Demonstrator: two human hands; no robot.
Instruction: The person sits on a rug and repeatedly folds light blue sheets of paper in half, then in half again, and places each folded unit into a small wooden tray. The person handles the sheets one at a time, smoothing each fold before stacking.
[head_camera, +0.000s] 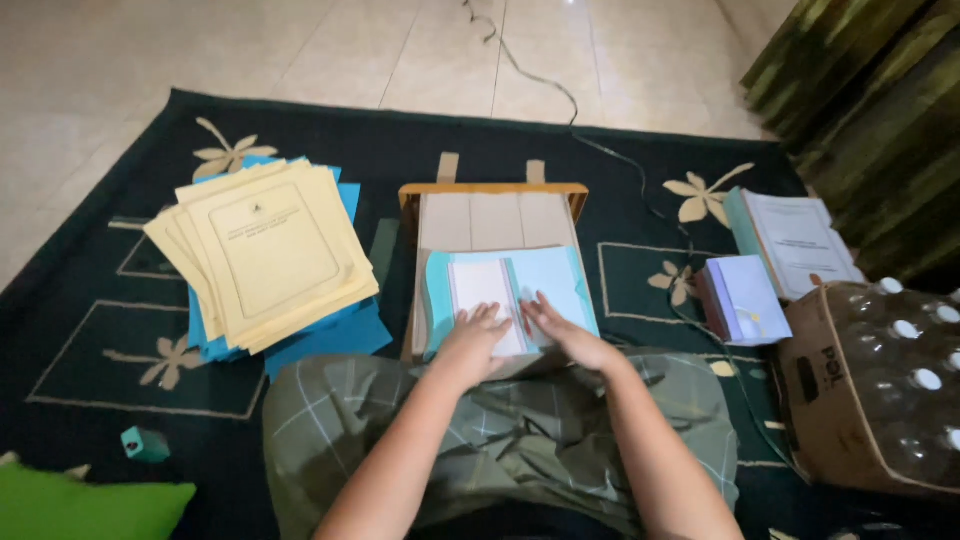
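- Green plaid cloth (520, 430) drapes over the person's lap at the bottom of the view, with both bare forearms reaching forward over it.
- Left hand (477, 335) lies flat, fingers spread and released, pressing on the white sheet (480, 290) inside the open light-blue paper folder (545, 280).
- Right hand (560, 328) also rests open-palmed, gripping nothing, on the folder's middle, just beside the left hand.
- That folder sits on a small wooden lap desk (495, 215), directly ahead of the knees on the dark green flowered rug (100, 340).
- Pale yellow paper folders (265, 250) are fanned over blue ones at the left.
- At the right lie a lilac-covered book (742, 298), a bound document with a teal spine (795, 240), and a cardboard box of capped bottles (870, 390).
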